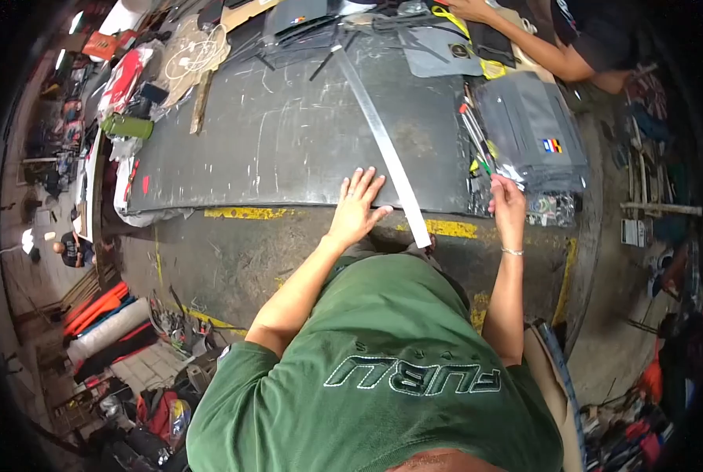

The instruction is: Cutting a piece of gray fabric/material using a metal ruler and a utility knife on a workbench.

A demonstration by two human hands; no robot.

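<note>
A: Left to right, what do I watch?
B: I see an olive-green cylindrical container [127, 126] by the left end of the black, scuffed, flat-topped bench [273, 134]; a wide elbow could tip it. Left hand [357, 206] is palm-down at the front edge, fingers spread, gripping nothing.
A: Long, flat, silvery metal strip [384, 145]?
B: Slantwise on the bench, just right of that thumb, near end jutting past the front edge. No hand on it, so I'd expect a bump from thumb or torso to swing it.
A: Right hand [509, 200]?
B: Fingers curled by slim pen-like tools [471, 126]; I can't tell if it's grasping one. Grey, flat, plastic-wrapped packs [524, 130] crowd it: a hasty pull could scatter tools or snag plastic.
</note>
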